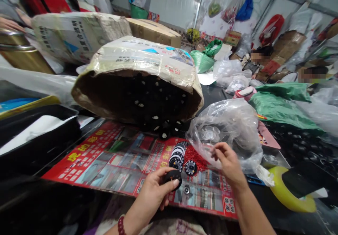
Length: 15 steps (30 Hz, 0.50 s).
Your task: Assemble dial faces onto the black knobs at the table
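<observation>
My left hand [154, 187] pinches a round black plastic piece [173, 179] between thumb and fingers, above the red printed sheet [97, 169]. My right hand [227, 161] has its fingertips drawn together at the mouth of a clear plastic bag [237, 122]; what they grip, if anything, I cannot make out. Clear round discs [210, 134] show inside that bag. On the sheet a leaning row of black-and-white printed discs [177, 155] lies beside a heap of small red pieces [194, 154]. One separate printed disc [190, 168] and a small metallic ring-shaped part [186, 189] lie nearer me.
A wrapped carton [148, 57] lies open toward me, with black round parts [165, 133] spilling out. At left is a black tray [34, 133]. Yellow tape [290, 196] and a green bag [280, 108] are at right. Other people are at the far right; another person's hand [10, 24] shows far left.
</observation>
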Motion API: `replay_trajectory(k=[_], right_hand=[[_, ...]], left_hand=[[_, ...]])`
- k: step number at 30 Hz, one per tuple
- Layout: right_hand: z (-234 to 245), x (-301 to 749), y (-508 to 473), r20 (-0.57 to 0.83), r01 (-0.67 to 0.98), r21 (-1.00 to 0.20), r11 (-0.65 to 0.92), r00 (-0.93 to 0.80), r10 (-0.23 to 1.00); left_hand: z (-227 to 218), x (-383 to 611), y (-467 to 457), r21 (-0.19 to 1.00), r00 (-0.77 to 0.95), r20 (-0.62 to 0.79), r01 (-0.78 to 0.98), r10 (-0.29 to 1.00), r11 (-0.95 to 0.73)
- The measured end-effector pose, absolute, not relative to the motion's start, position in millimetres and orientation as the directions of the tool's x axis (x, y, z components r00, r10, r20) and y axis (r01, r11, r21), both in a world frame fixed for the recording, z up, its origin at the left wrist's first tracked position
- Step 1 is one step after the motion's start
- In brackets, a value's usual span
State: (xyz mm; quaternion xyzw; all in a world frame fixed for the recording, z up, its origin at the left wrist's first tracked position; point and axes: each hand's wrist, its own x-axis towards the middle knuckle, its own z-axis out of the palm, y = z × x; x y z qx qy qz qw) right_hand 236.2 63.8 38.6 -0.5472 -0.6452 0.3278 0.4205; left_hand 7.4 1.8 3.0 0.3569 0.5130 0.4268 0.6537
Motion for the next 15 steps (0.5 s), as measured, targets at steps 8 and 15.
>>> replay_trajectory(k=[8,15], right_hand=[[36,233,6,-0.174,0.394,-0.914,-0.101,-0.154,0.973],[41,182,4,0.221,0.401,-0.866,0.297,-0.225,0.949]], left_hand=[[4,13,1,0.883,0.257,-0.354,-0.225,0.899,0.412],[9,16,-3,0.901,0.381,-0.262,-0.232,0.887,0.366]])
